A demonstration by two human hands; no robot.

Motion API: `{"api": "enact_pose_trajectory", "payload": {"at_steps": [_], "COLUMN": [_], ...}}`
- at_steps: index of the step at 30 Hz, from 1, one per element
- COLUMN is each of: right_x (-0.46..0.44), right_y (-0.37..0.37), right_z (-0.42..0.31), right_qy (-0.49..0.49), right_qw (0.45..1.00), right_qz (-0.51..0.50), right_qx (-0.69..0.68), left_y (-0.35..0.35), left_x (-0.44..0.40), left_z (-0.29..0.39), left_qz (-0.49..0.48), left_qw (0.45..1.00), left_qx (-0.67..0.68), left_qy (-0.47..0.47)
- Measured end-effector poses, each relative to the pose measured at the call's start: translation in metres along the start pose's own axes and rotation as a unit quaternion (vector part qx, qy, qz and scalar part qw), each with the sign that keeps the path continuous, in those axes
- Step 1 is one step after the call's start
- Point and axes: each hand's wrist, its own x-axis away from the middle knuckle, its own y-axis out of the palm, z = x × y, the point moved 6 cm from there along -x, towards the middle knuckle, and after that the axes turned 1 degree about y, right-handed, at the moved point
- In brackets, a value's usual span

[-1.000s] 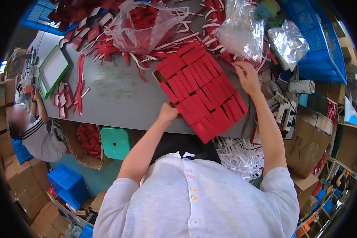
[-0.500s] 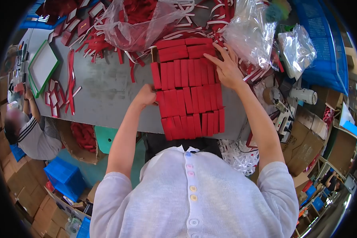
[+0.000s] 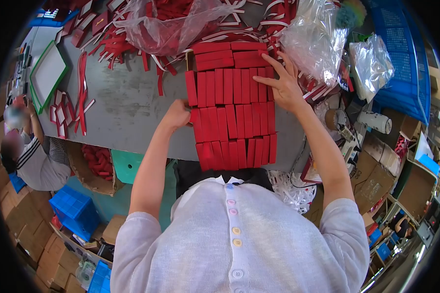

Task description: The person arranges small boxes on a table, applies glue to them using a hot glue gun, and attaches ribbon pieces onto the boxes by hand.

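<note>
Several narrow red boxes (image 3: 232, 105) lie packed in rows on the grey table (image 3: 127, 105), at its front edge. My left hand (image 3: 176, 116) is at their left side, its fingers curled against the stack; whether it grips something there is hidden. My right hand (image 3: 287, 85) rests at the upper right of the stack, fingers spread, with fingertips on the red boxes. A bit of brown cardboard (image 3: 189, 61) shows at the stack's upper left corner.
Red and white ribbons and a clear plastic bag (image 3: 168, 31) lie behind the stack. Plastic packs (image 3: 370, 66) and a blue crate (image 3: 401, 63) are at the right. A green-edged tray (image 3: 49, 75) lies left. Another person (image 3: 41, 163) sits at far left.
The stack of red boxes has turned from slanting to nearly square with the table's edge. My right hand has come down onto its upper right part, and my left hand has moved left.
</note>
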Motion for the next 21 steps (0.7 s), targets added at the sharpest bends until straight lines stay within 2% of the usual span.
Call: {"api": "enact_pose_trajectory", "payload": {"at_steps": [6, 8, 9, 11, 12, 14, 21], "right_x": [0.009, 0.013, 0.015, 0.024, 0.024, 0.025, 0.025], "right_y": [-0.005, -0.012, -0.010, -0.010, -0.010, -0.008, -0.015], "right_z": [-0.011, -0.016, -0.019, -0.019, -0.024, -0.026, -0.036], "right_qy": [-0.024, 0.008, 0.006, 0.046, 0.049, 0.048, 0.053], "right_qw": [0.999, 0.996, 0.995, 0.990, 0.990, 0.988, 0.984], "right_qz": [-0.009, 0.044, 0.041, 0.077, 0.082, 0.086, 0.105], "right_qx": [-0.040, -0.081, -0.085, -0.112, -0.108, -0.119, -0.131], "left_y": [-0.007, -0.012, -0.011, -0.018, -0.014, -0.006, -0.004], "left_x": [0.011, 0.017, 0.021, 0.033, 0.035, 0.038, 0.036], "left_z": [-0.010, -0.020, -0.019, -0.012, -0.009, -0.002, -0.006], "left_qz": [-0.001, 0.056, 0.060, 0.155, 0.158, 0.165, 0.139], "left_qw": [1.000, 0.988, 0.987, 0.946, 0.946, 0.974, 0.973], "left_qx": [0.015, 0.145, 0.146, 0.272, 0.272, 0.138, 0.156], "left_qy": [0.014, 0.003, 0.000, 0.082, 0.079, 0.066, 0.098]}}
